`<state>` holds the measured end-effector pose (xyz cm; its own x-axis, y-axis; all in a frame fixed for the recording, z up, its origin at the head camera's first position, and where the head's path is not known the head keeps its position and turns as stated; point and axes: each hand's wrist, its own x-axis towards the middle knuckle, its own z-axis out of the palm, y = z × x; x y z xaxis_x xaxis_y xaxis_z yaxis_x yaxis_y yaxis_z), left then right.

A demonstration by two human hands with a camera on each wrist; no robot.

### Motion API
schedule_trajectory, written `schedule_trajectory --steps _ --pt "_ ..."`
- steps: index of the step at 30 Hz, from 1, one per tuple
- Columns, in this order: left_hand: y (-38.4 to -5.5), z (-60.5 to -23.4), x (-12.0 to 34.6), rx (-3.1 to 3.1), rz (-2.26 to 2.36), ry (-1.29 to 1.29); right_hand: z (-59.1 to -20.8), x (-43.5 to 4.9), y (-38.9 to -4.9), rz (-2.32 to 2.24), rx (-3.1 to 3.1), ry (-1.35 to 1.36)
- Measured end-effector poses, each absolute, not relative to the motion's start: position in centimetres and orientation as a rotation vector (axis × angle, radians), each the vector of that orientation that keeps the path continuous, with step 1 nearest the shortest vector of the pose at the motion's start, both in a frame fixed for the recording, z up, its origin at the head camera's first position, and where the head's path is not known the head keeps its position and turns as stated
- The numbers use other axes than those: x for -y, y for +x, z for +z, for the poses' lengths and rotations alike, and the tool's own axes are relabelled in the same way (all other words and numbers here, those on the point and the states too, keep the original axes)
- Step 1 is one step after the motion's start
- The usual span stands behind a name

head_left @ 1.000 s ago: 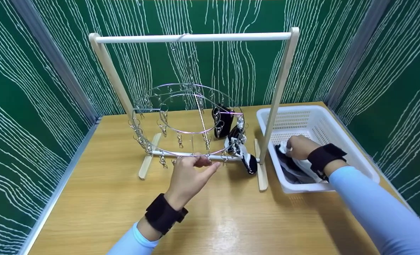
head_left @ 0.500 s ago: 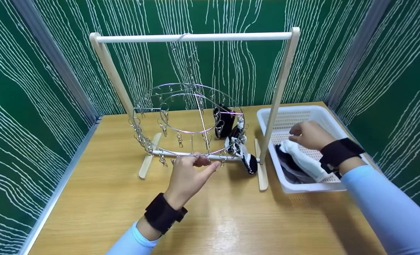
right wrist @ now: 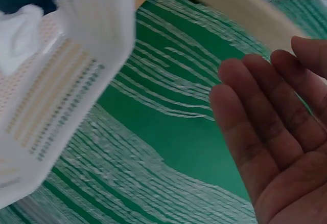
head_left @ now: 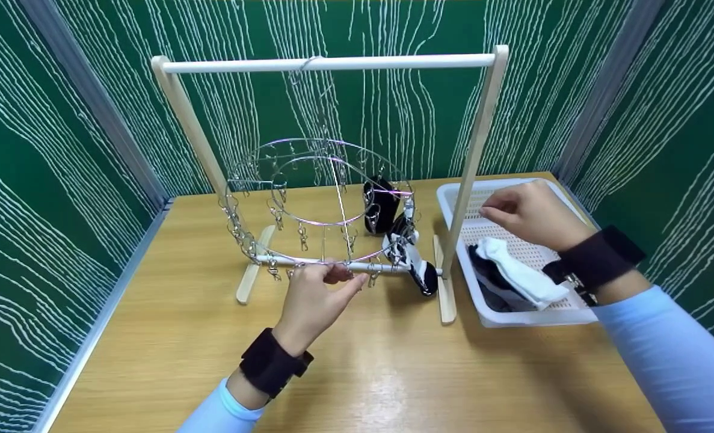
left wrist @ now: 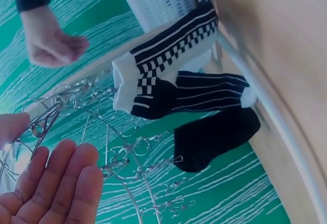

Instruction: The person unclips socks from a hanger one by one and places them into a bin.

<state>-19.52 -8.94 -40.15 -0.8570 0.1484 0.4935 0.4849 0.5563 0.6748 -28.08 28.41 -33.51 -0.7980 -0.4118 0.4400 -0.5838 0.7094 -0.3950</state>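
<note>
Wooden post (head_left: 474, 153) stands btwn clip hanger (head_left: 340, 193) & R hand (head_left: 536, 213).

Green, white-lined walls (head_left: 405, 108) surround you from nine to three o'clock, grey posts (head_left: 97, 102) at ten and two; your wooden table (head_left: 393, 373) gleams at six.

Light wood-grain table (head_left: 381, 385) fills lower, middle frame. Wooden rack (head_left: 476, 153) standing on it, slim feet at centre-left and centre-right. White perforated basket (head_left: 531, 320) on table, right side, beside rack.
</note>
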Motion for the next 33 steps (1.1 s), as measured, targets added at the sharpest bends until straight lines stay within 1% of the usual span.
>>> schedule_trajectory --steps 4,8,14,23,28,33 --pt "-19.5 -40.3 9.0 2.411 -1.202 -0.53 -33.1 -26.4 -27.1 0.77 2.408 0.942" --pt "-19.4 -40.2 9.1 2.408 -1.197 -0.539 -32.8 -24.3 -26.5 0.758 2.329 1.045" --pt "-19.1 -39.9 9.1 2.417 -1.122 -0.528 -33.7 -21.5 -26.3 0.72 2.237 1.165" --pt "-18.4 -39.6 9.2 2.433 -0.969 -0.553 -35.6 -18.6 -26.5 0.412 2.191 1.201" --pt "-17.9 -39.5 9.4 2.395 -0.855 -0.604 -36.2 -17.9 -26.8 0.347 2.152 1.24" --pt "-17.6 -39.3 9.7 2.273 -0.645 -0.694 -36.3 -17.8 -27.0 0.325 2.146 1.267"
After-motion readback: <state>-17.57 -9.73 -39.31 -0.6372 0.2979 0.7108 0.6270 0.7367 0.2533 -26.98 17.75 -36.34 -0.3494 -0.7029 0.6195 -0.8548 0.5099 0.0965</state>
